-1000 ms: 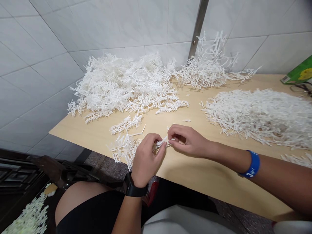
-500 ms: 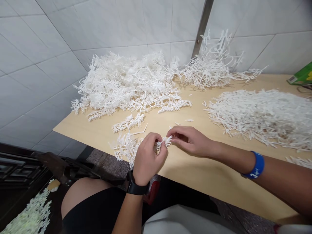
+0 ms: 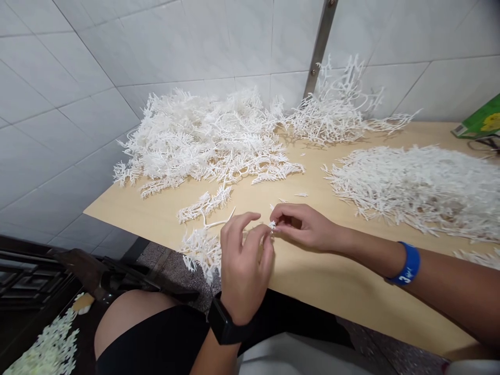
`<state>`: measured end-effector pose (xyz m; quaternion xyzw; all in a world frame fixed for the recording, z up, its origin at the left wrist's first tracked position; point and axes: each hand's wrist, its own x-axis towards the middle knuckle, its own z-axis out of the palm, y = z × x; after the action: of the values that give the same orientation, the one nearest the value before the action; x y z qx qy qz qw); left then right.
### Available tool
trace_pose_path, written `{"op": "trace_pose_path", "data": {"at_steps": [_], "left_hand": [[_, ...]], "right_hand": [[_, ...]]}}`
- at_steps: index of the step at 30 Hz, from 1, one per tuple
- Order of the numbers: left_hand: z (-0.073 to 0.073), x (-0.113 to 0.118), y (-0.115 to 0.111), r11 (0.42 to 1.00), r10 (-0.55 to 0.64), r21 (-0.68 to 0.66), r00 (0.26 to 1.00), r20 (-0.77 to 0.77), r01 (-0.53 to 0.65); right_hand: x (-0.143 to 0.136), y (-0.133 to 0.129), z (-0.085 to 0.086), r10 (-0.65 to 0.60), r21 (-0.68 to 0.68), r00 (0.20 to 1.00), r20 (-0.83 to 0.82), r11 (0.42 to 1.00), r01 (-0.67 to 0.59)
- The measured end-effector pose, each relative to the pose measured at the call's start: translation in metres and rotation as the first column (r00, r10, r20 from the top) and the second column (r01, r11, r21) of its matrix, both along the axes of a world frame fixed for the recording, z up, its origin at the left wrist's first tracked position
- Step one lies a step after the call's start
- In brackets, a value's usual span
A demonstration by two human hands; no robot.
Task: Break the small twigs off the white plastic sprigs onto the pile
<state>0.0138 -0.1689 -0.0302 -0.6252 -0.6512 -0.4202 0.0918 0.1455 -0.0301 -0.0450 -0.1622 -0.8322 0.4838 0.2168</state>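
My right hand [image 3: 302, 225] is closed in a pinch on a small white plastic sprig [image 3: 272, 225] above the near part of the table. My left hand [image 3: 245, 265] meets it from the left, thumb and index fingertips together at the same sprig, the other fingers loosely raised. Most of the sprig is hidden by the fingertips. Just left of my left hand, a branched white plastic stem [image 3: 203, 249] hangs partly over the table edge. Behind it lies another white twig [image 3: 205, 203].
A large heap of white plastic branches [image 3: 203, 135] lies against the tiled wall, with bare-looking stems [image 3: 332, 117] beside it. To the right spreads a pile of loose white sprigs [image 3: 425, 187]. A green package [image 3: 478, 120] sits at the far right of the wooden table [image 3: 332, 286].
My left hand has turned more upright, its fingers lifted and brought to my right fingertips. Less of the white sprig shows between the hands. The view has shifted slightly.
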Motion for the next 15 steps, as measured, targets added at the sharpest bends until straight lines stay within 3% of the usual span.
{"op": "trace_pose_path", "data": {"at_steps": [3, 5, 8, 11, 15], "left_hand": [[0.001, 0.01, -0.007, 0.997, -0.053, 0.058, 0.997, 0.06, 0.049], [-0.002, 0.01, -0.008, 0.995, -0.102, 0.015, 0.988, 0.119, 0.101], [-0.005, 0.009, -0.009, 0.995, -0.077, -0.058, 0.985, 0.155, 0.087], [-0.002, 0.013, -0.016, 0.998, -0.054, -0.024, 0.988, 0.145, 0.058], [0.001, 0.03, -0.028, 0.979, -0.137, -0.123, 0.97, 0.199, 0.163]], "right_hand": [[-0.001, 0.0, -0.001, -0.03, 0.005, 0.999, 0.016, 1.0, 0.03], [-0.001, 0.0, 0.0, -0.045, 0.005, 0.999, 0.018, 0.999, 0.045], [-0.001, 0.0, 0.0, -0.088, -0.006, 0.996, 0.015, 0.996, 0.088], [-0.002, 0.0, 0.0, -0.155, -0.014, 0.988, 0.02, 0.988, 0.155], [-0.003, 0.0, 0.0, -0.214, -0.008, 0.976, 0.026, 0.977, 0.215]]}}
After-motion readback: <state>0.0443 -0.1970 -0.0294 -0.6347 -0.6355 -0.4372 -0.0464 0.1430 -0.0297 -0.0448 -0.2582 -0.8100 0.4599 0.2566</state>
